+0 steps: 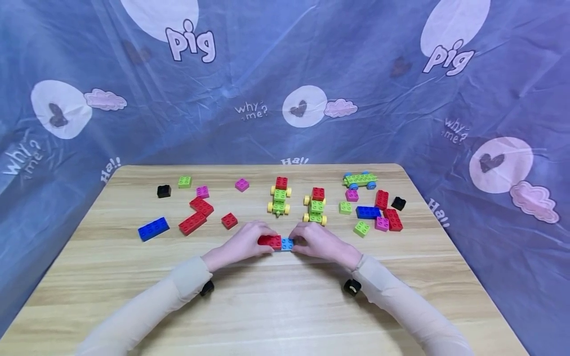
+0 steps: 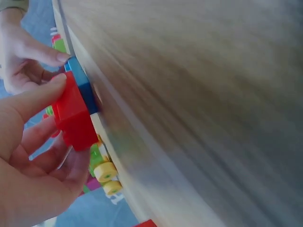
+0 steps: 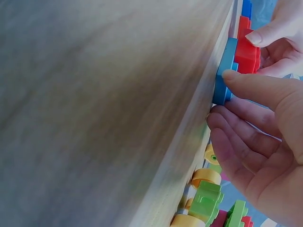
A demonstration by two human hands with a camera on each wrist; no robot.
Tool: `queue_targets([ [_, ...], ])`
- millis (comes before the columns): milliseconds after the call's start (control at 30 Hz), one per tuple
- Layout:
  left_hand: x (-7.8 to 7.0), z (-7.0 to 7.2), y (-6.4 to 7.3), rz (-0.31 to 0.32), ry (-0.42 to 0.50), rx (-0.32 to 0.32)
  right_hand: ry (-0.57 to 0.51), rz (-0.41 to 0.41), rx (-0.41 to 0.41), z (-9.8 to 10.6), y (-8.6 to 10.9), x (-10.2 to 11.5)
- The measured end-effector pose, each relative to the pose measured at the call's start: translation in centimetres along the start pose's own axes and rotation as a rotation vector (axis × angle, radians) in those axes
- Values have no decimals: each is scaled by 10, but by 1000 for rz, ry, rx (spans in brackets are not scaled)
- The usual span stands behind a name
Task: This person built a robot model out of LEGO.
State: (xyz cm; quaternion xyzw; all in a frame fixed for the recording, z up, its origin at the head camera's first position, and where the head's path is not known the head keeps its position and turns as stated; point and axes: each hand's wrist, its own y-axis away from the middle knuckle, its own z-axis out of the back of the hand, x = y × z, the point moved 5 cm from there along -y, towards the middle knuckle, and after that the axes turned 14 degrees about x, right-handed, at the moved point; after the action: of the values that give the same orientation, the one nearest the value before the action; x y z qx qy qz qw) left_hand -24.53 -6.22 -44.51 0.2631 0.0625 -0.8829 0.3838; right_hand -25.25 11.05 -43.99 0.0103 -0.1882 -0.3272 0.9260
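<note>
Near the middle of the table, my left hand (image 1: 249, 241) grips a long red brick (image 2: 75, 111) between thumb and fingers. This brick overlaps the left part of a light blue brick (image 1: 287, 244) and overhangs it on the left. From the other side my right hand (image 1: 318, 241) pinches the light blue brick, its thumb on the near face in the right wrist view. Blue studs show between the two hands. Just behind them stand two small green vehicles with yellow wheels, the left vehicle (image 1: 279, 196) and the right vehicle (image 1: 316, 206), each topped by a red brick.
Left of the hands lie a dark blue brick (image 1: 153, 228), a small red brick (image 1: 229, 220) and two overlapping red bricks (image 1: 193, 223). At the right are a green car with blue wheels (image 1: 360, 180), a dark blue brick (image 1: 368, 212) and several loose bricks. Printed cloth hangs behind the table.
</note>
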Motion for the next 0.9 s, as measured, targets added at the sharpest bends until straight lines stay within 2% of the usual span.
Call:
queue_targets([
  [233, 8, 3, 5, -19, 86, -33, 3, -6, -5, 0, 0, 0],
  [433, 7, 4, 2, -1, 103, -44, -3, 1, -9, 1, 0, 1],
  [667, 3, 6, 0, 23, 69, -40, -13, -5, -11, 2, 1, 0],
  [900, -1, 8, 5, 19, -23, 24, -12, -5, -3, 0, -1, 1],
])
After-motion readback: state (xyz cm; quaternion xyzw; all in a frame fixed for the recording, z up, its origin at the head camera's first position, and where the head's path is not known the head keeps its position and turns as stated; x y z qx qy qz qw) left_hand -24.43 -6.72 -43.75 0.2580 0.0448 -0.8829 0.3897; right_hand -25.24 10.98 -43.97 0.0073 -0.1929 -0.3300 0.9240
